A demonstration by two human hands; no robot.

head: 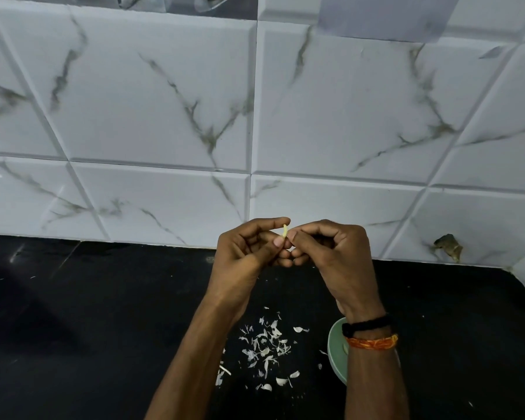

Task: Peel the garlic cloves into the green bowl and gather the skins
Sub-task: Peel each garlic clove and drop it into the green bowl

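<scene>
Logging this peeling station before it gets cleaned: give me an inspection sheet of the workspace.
Surface: black countertop, a few pale flecks.
Job's things: garlic clove held up between both hands; green bowl mostly hidden under the right forearm.
Clutter: garlic skins scattered loose, not gathered.
Hands: left hand and right hand both pinch the clove with curled fingers.
Cables: nothing seen.
Surroundings: marbled wall tiles; chipped spot at lower right.

Green bowl (335,350) mostly behind wrist
</scene>
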